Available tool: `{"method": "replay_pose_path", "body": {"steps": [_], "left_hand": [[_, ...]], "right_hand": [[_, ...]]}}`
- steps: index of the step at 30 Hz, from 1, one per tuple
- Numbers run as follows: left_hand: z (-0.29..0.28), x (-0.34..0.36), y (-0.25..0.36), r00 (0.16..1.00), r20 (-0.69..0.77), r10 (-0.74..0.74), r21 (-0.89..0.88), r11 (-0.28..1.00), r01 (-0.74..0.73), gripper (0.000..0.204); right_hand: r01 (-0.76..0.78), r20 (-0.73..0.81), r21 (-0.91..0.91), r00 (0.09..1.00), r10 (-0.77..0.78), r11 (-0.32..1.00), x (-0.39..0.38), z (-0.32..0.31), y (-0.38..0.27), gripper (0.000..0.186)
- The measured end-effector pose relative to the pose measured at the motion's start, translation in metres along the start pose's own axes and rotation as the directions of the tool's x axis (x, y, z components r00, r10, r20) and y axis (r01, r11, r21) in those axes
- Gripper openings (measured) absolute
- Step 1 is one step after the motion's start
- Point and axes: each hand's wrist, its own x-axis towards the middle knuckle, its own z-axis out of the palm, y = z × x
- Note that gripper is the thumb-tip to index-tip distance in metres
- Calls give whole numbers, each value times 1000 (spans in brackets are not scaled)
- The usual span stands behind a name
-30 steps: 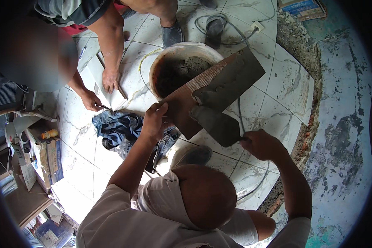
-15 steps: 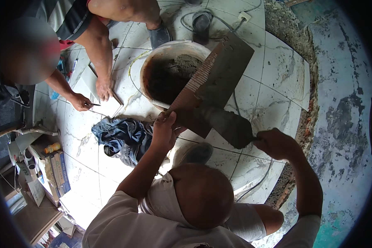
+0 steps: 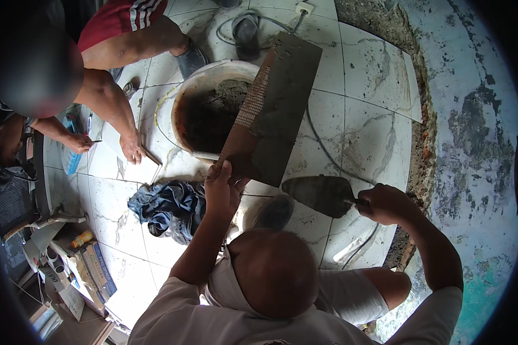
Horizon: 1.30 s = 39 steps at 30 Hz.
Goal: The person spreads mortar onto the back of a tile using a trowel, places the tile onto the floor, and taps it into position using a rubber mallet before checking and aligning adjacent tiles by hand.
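My left hand [image 3: 223,184] grips a long rectangular brown tile [image 3: 237,156] by its near left corner, holding it tilted in the air. Grey mortar [image 3: 288,109] coats much of the tile's upper face; a brown strip of ribbed backing shows along its left edge. My right hand [image 3: 385,204] is closed round the handle of a trowel [image 3: 319,194], whose blade is smeared with mortar. The blade is below the tile's near end, apart from it. Partly behind the tile stands a round bucket [image 3: 181,106] with wet mortar [image 3: 213,109] inside.
Another person's hand [image 3: 132,148] presses on a white tile piece [image 3: 106,161] at the left; their other hand [image 3: 79,142] holds a thin pencil-like tool. A dark cloth bundle [image 3: 170,210] lies by my left forearm. A cable [image 3: 319,146] crosses the floor. A stained wall [image 3: 472,115] rises at right.
The trowel has come off the tile and dropped nearer me. Mortar now covers more of the tile's near end. The view has shifted, and the tile appears farther left.
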Motion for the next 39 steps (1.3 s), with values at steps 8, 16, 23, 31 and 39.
{"method": "replay_pose_path", "body": {"steps": [8, 16, 23, 31, 39], "left_hand": [[13, -1, -13, 999, 40, -2, -42, 999, 3, 31], [18, -1, -16, 999, 47, 14, -42, 999, -12, 24], [24, -5, -33, 988, 33, -149, -18, 989, 149, 29], [18, 1, -14, 937, 12, -350, 295, 896, 331, 28], [35, 12, 10, 827, 8, -562, 811, 488, 323, 45]], "right_hand": [[53, -204, 69, 978, -38, 996, 61, 40, 11, 30], [28, -287, 609, 940, 187, 793, 25, 95, 51, 33], [470, -407, 853, 871, 274, -227, 136, 108, -67, 39], [485, -339, 588, 875, 347, -648, 137, 115, -92, 33], [584, -405, 631, 809, 426, -510, 148, 117, -85, 45]]}}
